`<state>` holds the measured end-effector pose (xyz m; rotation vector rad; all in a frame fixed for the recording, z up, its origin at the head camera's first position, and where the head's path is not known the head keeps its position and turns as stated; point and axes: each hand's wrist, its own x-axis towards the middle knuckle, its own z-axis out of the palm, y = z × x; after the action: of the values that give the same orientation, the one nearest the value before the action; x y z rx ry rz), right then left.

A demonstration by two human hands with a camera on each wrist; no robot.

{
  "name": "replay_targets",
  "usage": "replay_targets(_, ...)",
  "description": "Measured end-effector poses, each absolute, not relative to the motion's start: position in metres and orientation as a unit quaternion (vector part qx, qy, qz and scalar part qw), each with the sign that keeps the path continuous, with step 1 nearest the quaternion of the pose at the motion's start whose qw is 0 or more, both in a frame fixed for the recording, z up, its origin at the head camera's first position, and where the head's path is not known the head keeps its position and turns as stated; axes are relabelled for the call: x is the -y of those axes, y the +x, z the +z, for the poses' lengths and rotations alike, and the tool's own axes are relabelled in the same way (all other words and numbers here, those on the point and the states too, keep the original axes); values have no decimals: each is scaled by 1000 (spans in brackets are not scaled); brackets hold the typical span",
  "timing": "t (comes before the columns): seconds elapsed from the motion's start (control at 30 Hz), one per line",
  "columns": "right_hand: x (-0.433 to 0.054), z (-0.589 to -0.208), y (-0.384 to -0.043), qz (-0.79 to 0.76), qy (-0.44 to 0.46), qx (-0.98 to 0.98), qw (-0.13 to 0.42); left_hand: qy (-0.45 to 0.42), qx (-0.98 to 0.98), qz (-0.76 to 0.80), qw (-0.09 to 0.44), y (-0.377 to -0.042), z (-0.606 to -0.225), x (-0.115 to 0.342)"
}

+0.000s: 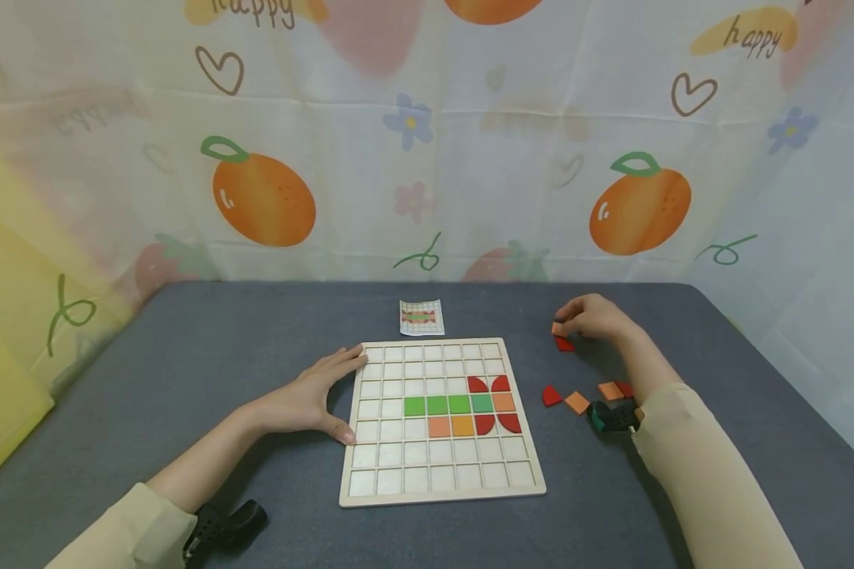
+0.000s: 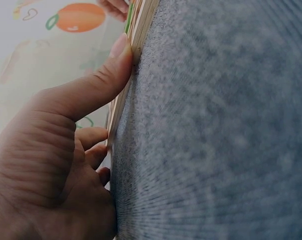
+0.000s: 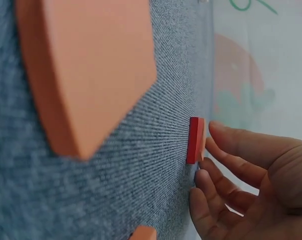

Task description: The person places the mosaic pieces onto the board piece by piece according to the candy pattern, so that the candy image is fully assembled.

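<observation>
A wooden grid board [image 1: 414, 455] lies flat in the middle of the table. My left hand [image 1: 304, 401] spreads along its left side, thumb and fingertips at the edge; the left wrist view shows the thumb [image 2: 103, 82] against the rim. In the grid sit a row of green squares [image 1: 437, 405], a teal square [image 1: 482, 403], orange squares [image 1: 462, 426] and red curved pieces [image 1: 510, 423]. Right of the board's far corner, my right hand [image 1: 596, 318] pinches an orange square tile [image 1: 557, 329] between thumb and fingers, beside a red tile [image 1: 564, 344].
Loose tiles lie right of the board: a red curved piece [image 1: 551, 396], an orange square [image 1: 577, 403], another orange square [image 1: 610, 391] and a red piece partly behind the right wrist. A printed pattern card [image 1: 421, 318] lies beyond the board. A patterned curtain [image 1: 427, 197] hangs behind the table.
</observation>
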<state>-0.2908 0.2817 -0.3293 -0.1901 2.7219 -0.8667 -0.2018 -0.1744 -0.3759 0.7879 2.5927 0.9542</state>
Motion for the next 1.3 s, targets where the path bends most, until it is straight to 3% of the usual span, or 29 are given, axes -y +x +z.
replay_targets(0.93, -278, -332, -289, -304, -33, -950, 59, 271, -893, 333, 138, -201, -376, 174)
replay_targets(1.3, -269, -326, -289, -312, -61, -947, 44, 269, -894, 331, 138, -200, -374, 174)
